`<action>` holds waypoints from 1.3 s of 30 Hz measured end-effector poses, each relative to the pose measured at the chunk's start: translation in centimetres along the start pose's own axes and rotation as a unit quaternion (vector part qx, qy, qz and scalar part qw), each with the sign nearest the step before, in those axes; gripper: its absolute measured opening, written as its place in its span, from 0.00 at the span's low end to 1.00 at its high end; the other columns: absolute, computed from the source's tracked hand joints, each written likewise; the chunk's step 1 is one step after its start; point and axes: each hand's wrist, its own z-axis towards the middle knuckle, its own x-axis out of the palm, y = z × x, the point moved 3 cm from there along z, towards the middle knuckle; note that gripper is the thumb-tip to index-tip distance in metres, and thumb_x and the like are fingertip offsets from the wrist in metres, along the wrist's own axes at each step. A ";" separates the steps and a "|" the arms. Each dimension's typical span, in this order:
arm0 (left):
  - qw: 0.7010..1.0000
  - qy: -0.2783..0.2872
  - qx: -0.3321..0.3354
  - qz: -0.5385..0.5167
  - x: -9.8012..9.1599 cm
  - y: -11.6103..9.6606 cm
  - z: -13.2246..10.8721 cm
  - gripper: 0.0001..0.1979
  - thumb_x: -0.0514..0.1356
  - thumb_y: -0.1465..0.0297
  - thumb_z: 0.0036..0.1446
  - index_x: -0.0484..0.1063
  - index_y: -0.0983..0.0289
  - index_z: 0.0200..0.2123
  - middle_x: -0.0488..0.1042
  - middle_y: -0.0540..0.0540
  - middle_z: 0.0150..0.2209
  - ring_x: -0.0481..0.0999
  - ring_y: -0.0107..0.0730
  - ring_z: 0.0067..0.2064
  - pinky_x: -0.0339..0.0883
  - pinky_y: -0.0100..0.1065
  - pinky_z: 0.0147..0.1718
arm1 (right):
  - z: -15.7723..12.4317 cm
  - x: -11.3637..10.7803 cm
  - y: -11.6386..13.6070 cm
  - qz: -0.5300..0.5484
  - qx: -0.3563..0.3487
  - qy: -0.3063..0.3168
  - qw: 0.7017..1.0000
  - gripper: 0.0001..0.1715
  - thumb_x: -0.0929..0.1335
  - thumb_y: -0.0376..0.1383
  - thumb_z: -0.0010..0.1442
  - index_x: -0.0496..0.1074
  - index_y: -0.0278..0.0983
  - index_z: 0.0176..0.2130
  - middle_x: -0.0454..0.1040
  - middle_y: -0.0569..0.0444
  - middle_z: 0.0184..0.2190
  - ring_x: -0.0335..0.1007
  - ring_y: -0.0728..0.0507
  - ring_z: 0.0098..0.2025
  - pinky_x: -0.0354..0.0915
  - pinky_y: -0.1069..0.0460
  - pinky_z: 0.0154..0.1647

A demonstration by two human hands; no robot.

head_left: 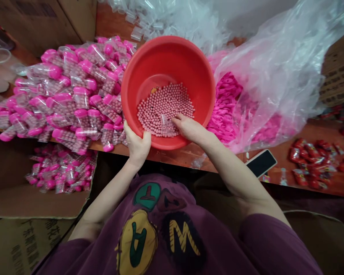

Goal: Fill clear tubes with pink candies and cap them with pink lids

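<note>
Two hands in view, one red basin (167, 57) at the table's (110, 23) near edge. Left hand (137, 145) grips its near-left side, thumb apart from fingers. Right hand (189, 126) inside, fingers bunched at one clear tube (163, 120) among pink beads (166, 100), too many to count; cannot tell if pinched. Left: one uncountable heap of pink-capped bottles (81, 98). Right: one phone (261, 163).

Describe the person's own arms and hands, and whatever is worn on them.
The left hand and right hand are ungloved, and no watch or bracelet shows on either wrist. Both forearms are bare below the short purple fabric sleeves of a purple shirt with letters on coloured patches.
</note>
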 end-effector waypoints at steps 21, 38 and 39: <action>0.997 -0.017 0.062 0.038 0.4 -3.3 -0.7 0.39 0.59 0.70 0.50 0.59 0.71 0.66 0.70 0.71 0.64 0.72 0.53 0.69 0.63 0.49 0.73 | 2.8 -0.9 -4.1 0.050 0.120 -0.113 0.985 0.21 0.59 0.23 0.66 0.76 0.25 0.50 0.72 0.28 0.56 0.73 0.30 0.53 0.72 0.35 0.57; 0.999 -0.019 -0.008 0.037 0.5 -3.4 -0.2 0.40 0.60 0.71 0.51 0.58 0.71 0.68 0.69 0.74 0.67 0.75 0.54 0.67 0.67 0.52 0.70 | 7.0 -1.5 3.0 0.387 -0.002 -0.279 0.879 0.23 0.72 0.42 0.64 0.76 0.33 0.55 0.82 0.44 0.48 0.77 0.40 0.46 0.73 0.44 0.52; 0.999 -0.019 -0.004 0.041 0.5 -3.5 -0.2 0.40 0.60 0.71 0.51 0.57 0.72 0.68 0.69 0.75 0.67 0.75 0.55 0.67 0.67 0.52 0.70 | 7.3 -1.8 3.9 0.371 -0.006 -0.271 0.888 0.22 0.72 0.42 0.64 0.75 0.33 0.54 0.82 0.44 0.48 0.77 0.39 0.46 0.73 0.43 0.53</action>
